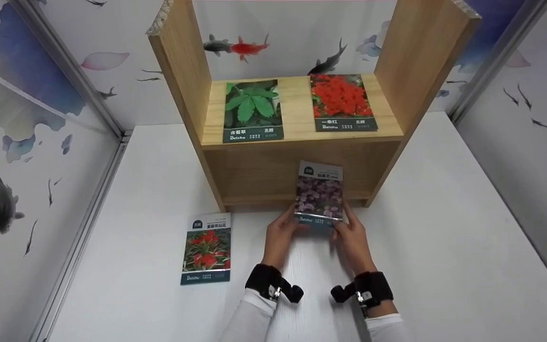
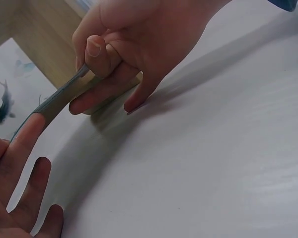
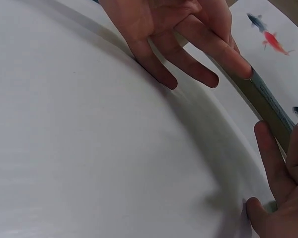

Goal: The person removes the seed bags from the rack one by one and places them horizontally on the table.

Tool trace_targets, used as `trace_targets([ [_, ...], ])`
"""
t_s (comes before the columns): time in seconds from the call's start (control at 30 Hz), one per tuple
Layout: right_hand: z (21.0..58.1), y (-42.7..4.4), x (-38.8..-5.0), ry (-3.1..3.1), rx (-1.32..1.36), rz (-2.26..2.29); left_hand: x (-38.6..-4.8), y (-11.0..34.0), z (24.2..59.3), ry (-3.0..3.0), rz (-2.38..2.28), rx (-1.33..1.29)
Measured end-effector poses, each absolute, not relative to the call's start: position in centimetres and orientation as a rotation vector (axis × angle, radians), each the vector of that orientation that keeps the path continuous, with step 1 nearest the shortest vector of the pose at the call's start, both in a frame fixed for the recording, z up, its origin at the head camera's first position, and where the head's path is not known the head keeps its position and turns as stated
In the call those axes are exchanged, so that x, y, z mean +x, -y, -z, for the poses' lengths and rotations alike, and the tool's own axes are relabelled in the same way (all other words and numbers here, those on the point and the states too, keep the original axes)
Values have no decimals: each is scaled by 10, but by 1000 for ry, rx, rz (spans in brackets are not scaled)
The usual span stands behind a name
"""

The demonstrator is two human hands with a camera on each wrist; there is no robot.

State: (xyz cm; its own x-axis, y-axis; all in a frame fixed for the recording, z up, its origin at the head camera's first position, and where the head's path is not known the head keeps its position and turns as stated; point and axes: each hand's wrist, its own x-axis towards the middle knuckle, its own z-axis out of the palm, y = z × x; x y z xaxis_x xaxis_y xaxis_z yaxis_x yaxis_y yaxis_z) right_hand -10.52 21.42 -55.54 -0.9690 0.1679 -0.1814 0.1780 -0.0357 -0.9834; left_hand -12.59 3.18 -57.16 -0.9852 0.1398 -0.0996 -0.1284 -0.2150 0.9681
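Note:
A seed packet (image 1: 320, 192) with purple flowers is held between both hands, tilted in front of the lower opening of the wooden shelf (image 1: 273, 166). My left hand (image 1: 279, 236) grips its lower left edge. At the lower right corner, my right hand (image 1: 353, 239) pinches it, thumb on the front. Seen edge-on in the left wrist view, the packet (image 2: 59, 98) is a thin strip above the white table. The other fingers of both hands spread beneath it.
On the upper board lie a green-leaf packet (image 1: 253, 109) and a red-flower packet (image 1: 342, 100). Another red-flower packet (image 1: 207, 249) lies on the white table (image 1: 444, 247), left of the hands. Upright side panels (image 1: 425, 52) flank the shelf; patterned walls (image 1: 41, 142) enclose the table.

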Motion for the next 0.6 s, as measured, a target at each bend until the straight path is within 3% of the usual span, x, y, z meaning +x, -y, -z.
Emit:
trace_targets([
  [0.33,568,-211,-95,-2220,292,2205,-106,-22,571,-1799,-2355,7],
  [0.6,554,-205,-83,-2152,236,2178,-90,-11,553,-1718,-2381,-41],
])
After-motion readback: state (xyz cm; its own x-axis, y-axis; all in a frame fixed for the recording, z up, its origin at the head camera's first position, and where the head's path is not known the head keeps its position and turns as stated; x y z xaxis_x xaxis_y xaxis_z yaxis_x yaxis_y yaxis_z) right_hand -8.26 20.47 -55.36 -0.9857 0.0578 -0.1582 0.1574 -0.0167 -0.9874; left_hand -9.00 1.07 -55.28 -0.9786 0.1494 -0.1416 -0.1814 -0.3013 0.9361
